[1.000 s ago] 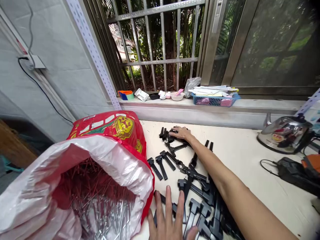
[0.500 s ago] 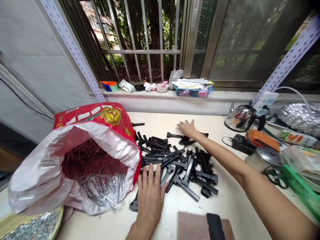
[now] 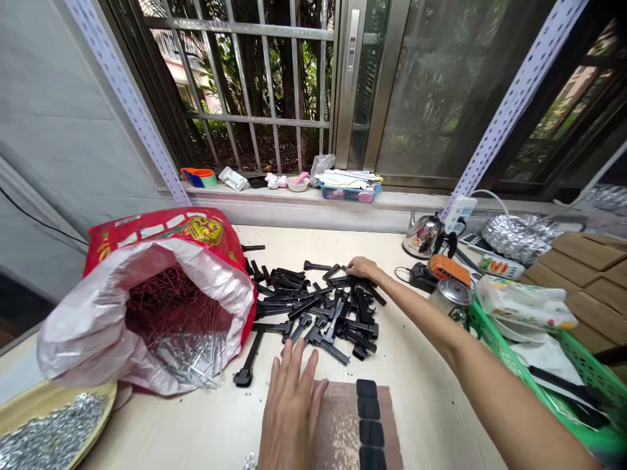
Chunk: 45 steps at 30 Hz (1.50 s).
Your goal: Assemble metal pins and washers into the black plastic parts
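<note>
Black hammer-shaped parts [image 3: 306, 301], each a straight bar with a wider block at one end, lie heaped on the pale table. My right hand [image 3: 363, 267] is at the heap's far side, its fingers curled down over the black parts; the fingertips are hidden among them. My left hand [image 3: 290, 408] is open, fingers spread, at the near side of the heap and over the left edge of a brown board [image 3: 337, 421]. A row of black rounded squares [image 3: 369, 410] runs along that board. One black part [image 3: 251, 360] sticks out toward me, left of my left hand.
A red and white sack [image 3: 230, 274] of thin metal pins lies open at left. Before it stands a yellow dish [image 3: 105, 418] of small metal bits. At right are a kettle [image 3: 422, 236], an orange tool battery [image 3: 448, 269], a lidded jar [image 3: 451, 297] and a green basket [image 3: 509, 365].
My right hand has gone from outstretched beyond the heap to curled on its far parts. My left hand has come back toward me. The view has shifted, showing more of the board and right side.
</note>
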Each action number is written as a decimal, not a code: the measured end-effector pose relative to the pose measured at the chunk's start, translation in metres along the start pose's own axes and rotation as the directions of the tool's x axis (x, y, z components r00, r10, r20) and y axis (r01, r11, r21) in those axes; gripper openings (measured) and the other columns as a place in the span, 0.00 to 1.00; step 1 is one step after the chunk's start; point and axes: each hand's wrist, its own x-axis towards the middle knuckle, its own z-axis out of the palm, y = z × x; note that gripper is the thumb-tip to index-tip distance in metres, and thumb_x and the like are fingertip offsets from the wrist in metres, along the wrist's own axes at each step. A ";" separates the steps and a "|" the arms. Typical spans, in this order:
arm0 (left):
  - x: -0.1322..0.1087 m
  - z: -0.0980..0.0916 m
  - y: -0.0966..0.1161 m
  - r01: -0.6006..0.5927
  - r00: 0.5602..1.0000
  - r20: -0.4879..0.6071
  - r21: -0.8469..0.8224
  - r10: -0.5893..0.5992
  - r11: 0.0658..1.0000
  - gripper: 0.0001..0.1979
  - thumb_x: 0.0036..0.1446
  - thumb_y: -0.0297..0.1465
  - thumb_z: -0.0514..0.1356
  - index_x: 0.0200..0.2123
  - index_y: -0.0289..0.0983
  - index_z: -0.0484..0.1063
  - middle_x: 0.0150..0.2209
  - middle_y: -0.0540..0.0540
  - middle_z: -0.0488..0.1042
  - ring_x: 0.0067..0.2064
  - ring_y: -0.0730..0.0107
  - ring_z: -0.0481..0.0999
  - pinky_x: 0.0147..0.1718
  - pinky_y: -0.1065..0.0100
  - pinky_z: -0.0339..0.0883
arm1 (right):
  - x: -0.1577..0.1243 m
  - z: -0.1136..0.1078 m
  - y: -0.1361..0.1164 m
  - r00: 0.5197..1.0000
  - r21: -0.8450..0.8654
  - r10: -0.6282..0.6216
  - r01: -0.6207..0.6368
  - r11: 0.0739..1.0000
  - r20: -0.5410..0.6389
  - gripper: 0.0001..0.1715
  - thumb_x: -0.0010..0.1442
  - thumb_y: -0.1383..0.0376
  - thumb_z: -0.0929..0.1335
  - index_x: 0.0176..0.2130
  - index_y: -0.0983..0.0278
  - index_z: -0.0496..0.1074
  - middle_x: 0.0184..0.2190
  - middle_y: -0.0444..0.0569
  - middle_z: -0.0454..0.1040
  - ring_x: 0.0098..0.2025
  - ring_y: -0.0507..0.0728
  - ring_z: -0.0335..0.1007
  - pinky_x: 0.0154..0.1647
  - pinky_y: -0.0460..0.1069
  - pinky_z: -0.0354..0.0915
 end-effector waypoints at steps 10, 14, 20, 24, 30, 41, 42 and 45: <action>0.025 -0.039 0.019 0.665 0.697 0.421 -0.683 -0.580 0.304 0.17 0.51 0.40 0.63 0.42 0.38 0.77 0.40 0.40 0.76 0.38 0.59 0.76 0.34 0.67 0.71 | -0.043 -0.032 -0.022 0.957 0.043 0.041 -0.030 0.999 -0.287 0.16 0.63 0.62 0.63 0.47 0.70 0.69 0.45 0.58 0.70 0.47 0.61 0.68 0.45 0.54 0.66; 0.052 -0.036 0.017 0.699 0.399 0.858 -0.513 -0.323 -0.498 0.28 0.53 0.47 0.58 0.45 0.28 0.72 0.40 0.32 0.76 0.37 0.59 0.78 0.37 0.64 0.72 | -0.116 -0.010 -0.045 0.725 -0.019 -0.447 0.515 0.857 -0.524 0.16 0.64 0.61 0.61 0.48 0.66 0.69 0.48 0.55 0.69 0.52 0.56 0.64 0.52 0.51 0.62; 0.054 -0.020 0.004 0.515 0.440 0.879 -0.414 -0.183 -0.751 0.15 0.57 0.33 0.60 0.46 0.32 0.69 0.39 0.39 0.76 0.34 0.63 0.78 0.34 0.62 0.73 | -0.157 0.014 -0.073 0.269 0.021 -0.883 0.959 0.283 -0.385 0.16 0.64 0.62 0.62 0.50 0.63 0.69 0.47 0.51 0.72 0.51 0.52 0.65 0.50 0.48 0.64; 0.042 -0.018 -0.007 0.618 0.360 0.860 -0.510 -0.361 -0.598 0.17 0.53 0.25 0.62 0.47 0.32 0.67 0.34 0.41 0.76 0.22 0.78 0.71 0.20 0.76 0.66 | -0.081 -0.011 -0.055 0.774 -0.079 -0.567 0.570 0.818 -0.282 0.16 0.66 0.64 0.59 0.50 0.60 0.70 0.46 0.47 0.73 0.50 0.51 0.66 0.52 0.46 0.60; 0.025 -0.016 -0.013 0.653 0.375 0.806 -0.580 -0.457 -0.487 0.19 0.50 0.39 0.64 0.41 0.34 0.69 0.24 0.55 0.64 0.17 0.86 0.54 0.13 0.80 0.47 | 0.000 0.006 -0.038 0.916 -0.100 -0.363 0.351 0.931 -0.171 0.18 0.56 0.71 0.67 0.46 0.59 0.73 0.45 0.51 0.72 0.48 0.59 0.67 0.45 0.49 0.62; -0.004 -0.037 -0.032 0.807 0.568 0.363 -0.421 -0.738 0.414 0.14 0.50 0.41 0.61 0.38 0.39 0.69 0.35 0.42 0.74 0.40 0.55 0.73 0.35 0.65 0.64 | -0.068 -0.037 -0.032 0.946 0.262 -0.193 0.261 0.929 -0.259 0.18 0.61 0.63 0.61 0.48 0.67 0.68 0.36 0.48 0.75 0.34 0.51 0.70 0.33 0.43 0.64; -0.002 -0.037 -0.034 0.795 0.603 0.314 -0.310 -0.733 0.521 0.14 0.51 0.41 0.60 0.38 0.40 0.69 0.37 0.40 0.74 0.43 0.50 0.73 0.38 0.62 0.64 | -0.094 -0.041 -0.027 0.952 0.388 -0.198 0.277 0.879 -0.232 0.18 0.60 0.63 0.62 0.48 0.67 0.68 0.34 0.47 0.74 0.31 0.50 0.70 0.31 0.42 0.64; 0.001 -0.033 -0.037 0.711 0.670 0.297 0.009 -0.681 0.704 0.19 0.54 0.44 0.55 0.43 0.36 0.68 0.43 0.32 0.72 0.48 0.39 0.70 0.41 0.50 0.63 | -0.193 -0.044 -0.004 0.963 0.690 -0.253 0.244 0.681 -0.091 0.17 0.56 0.63 0.65 0.44 0.68 0.70 0.30 0.46 0.74 0.29 0.49 0.70 0.29 0.43 0.65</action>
